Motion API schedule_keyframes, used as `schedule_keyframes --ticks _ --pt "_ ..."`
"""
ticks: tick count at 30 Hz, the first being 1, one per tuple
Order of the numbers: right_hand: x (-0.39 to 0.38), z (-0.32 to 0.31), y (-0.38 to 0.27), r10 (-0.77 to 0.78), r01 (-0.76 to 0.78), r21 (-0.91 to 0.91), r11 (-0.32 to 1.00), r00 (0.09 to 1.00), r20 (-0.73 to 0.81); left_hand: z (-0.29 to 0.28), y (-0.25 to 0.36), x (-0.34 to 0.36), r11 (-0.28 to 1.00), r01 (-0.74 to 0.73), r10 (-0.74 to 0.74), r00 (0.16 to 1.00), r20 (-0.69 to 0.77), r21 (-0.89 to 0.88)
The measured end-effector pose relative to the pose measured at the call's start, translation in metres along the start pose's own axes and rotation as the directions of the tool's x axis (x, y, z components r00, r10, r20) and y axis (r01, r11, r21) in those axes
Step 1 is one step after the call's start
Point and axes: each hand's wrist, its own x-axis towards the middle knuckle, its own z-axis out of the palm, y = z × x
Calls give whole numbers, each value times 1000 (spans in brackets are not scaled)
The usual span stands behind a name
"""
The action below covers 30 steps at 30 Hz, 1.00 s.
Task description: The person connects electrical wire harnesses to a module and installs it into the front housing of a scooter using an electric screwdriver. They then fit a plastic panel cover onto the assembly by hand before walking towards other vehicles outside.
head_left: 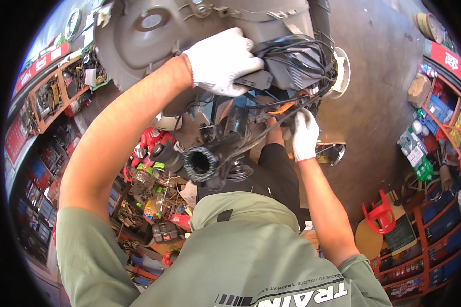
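Note:
My left hand (225, 64), in a white glove, is closed at the edge of a dark rectangular box (254, 80). Right beside it, a bundle of looped black cables (307, 56) lies against a large grey plastic housing (164, 38). Lower to the right, my gloved right hand (306, 134) has its fingers drawn together beside a long black cable (271, 125); what sits between them is hidden. An orange strip (283, 108) shows just left of its fingertips. Below the hands, a thick dark tube (200, 162) shows its open round end.
A white round part (341, 73) sits at the housing's right side. Tools, bottles and a dark case (164, 231) crowd the lower left. On the right are a red plastic stool (379, 212) and stocked orange-framed shelves (435, 245). Grey floor (379, 102) lies right of the housing.

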Motion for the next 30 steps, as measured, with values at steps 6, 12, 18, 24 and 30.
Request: schedule_keyframes --ticks 6,12,18,24,30 --pt "-37 -34 -38 180 -163 343 925 983 -18 6 0 -10 1000 6 -7 997 -72 -19" --pt "-59 -84 -70 191 -137 338 931 973 -133 5 9 -17 999 42 -38 988 -148 26" --pt "-76 -153 -83 87 15 273 962 929 -359 1 16 -25 999 35 -29 974 -223 23" --pt "-80 -167 -136 -173 244 98 965 870 -462 1 17 -27 1000 -15 9 981 -194 -28" --pt "-84 -129 -160 -177 171 -53 984 899 -400 -8 22 -29 989 32 -51 990 -133 -142"
